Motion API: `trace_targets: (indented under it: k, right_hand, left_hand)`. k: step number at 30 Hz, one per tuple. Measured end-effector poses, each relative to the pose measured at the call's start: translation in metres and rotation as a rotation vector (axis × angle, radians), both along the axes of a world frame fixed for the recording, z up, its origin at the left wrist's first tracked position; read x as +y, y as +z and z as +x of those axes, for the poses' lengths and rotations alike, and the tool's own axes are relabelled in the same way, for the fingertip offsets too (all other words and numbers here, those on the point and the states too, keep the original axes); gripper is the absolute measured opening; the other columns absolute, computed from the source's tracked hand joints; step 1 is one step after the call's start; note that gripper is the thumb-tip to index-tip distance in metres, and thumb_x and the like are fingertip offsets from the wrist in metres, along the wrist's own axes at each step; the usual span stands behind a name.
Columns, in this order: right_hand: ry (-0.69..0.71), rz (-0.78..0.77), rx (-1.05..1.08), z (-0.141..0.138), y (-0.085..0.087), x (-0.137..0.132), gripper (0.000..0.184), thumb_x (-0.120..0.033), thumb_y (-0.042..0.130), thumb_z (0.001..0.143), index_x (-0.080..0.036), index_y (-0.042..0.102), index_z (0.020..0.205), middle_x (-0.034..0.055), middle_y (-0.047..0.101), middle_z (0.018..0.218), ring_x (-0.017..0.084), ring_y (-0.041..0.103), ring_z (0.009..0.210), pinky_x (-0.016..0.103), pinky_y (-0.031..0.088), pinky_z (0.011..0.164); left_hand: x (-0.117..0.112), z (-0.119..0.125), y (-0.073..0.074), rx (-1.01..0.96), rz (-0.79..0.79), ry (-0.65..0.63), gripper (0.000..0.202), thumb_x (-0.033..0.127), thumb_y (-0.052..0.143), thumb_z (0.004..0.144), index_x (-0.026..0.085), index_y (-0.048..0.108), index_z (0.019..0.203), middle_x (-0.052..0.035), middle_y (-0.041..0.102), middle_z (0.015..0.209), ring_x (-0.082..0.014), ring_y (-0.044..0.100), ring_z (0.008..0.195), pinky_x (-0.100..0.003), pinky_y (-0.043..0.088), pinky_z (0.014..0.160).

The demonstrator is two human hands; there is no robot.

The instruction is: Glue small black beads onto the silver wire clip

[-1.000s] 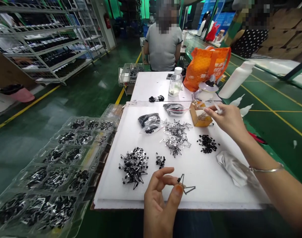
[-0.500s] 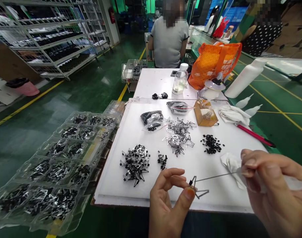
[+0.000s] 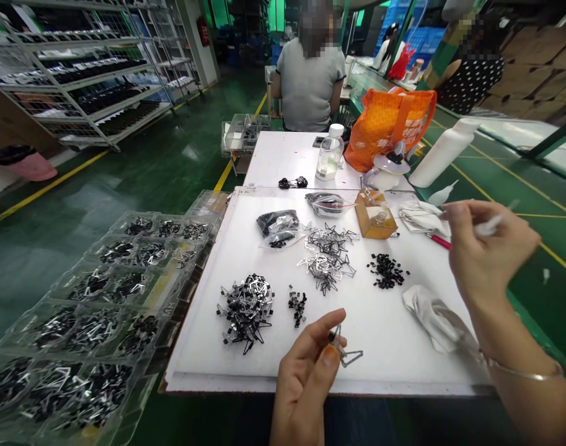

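My left hand pinches a small bent metal wire clip between thumb and fingertips, with a small black piece at its upper end. My right hand, raised at the right, is closed around a white tool with a thin needle-like tip. Fingers cover much of this tool. The tip points left, over a white cloth and near an amber open box. Between the hands lie a heap of black pieces and a pile of bare wire clips. Left of them is a heap of clips with black pieces.
A compartmented clear tray full of clips stands at the left. Bagged black parts, a clear bottle, an orange bag and a white bottle stand farther back. Another person sits beyond the table.
My right hand has moved up and away from the clip, taking the needle tip toward the amber box. My left hand still pinches the clip, slightly lower left in view.
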State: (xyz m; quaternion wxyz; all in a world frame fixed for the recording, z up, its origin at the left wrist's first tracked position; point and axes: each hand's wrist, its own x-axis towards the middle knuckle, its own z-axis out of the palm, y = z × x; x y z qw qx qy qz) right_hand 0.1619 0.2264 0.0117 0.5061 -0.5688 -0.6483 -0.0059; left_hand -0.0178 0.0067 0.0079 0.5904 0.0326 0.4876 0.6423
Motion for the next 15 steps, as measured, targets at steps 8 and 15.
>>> trace_targets:
  k: [8,15]
  right_hand:
    - [0.192,-0.199,-0.176,-0.012,0.006,0.048,0.051,-0.063,0.061,0.093,-0.016,0.079,0.099,0.0103,0.069,0.079,0.019,0.052,0.069,0.040,0.040,0.092]
    - [0.251,-0.398,-0.243,0.005,-0.009,0.025,0.075,-0.091,0.056,0.080,-0.023,0.076,0.103,0.0075,0.070,0.090,0.015,0.049,0.058,0.033,0.037,0.070]
  left_hand:
    - [0.001,-0.005,0.006,-0.262,0.094,-0.082,0.042,0.042,0.102,0.062,0.021,0.089,0.096,-0.0038,0.076,0.085,-0.0102,0.066,0.084,-0.017,0.051,0.084]
    - [-0.002,-0.006,0.009,-0.508,0.166,-0.160,0.041,0.031,0.102,0.065,0.012,0.089,0.098,-0.0067,0.076,0.089,-0.0096,0.070,0.084,-0.016,0.052,0.081]
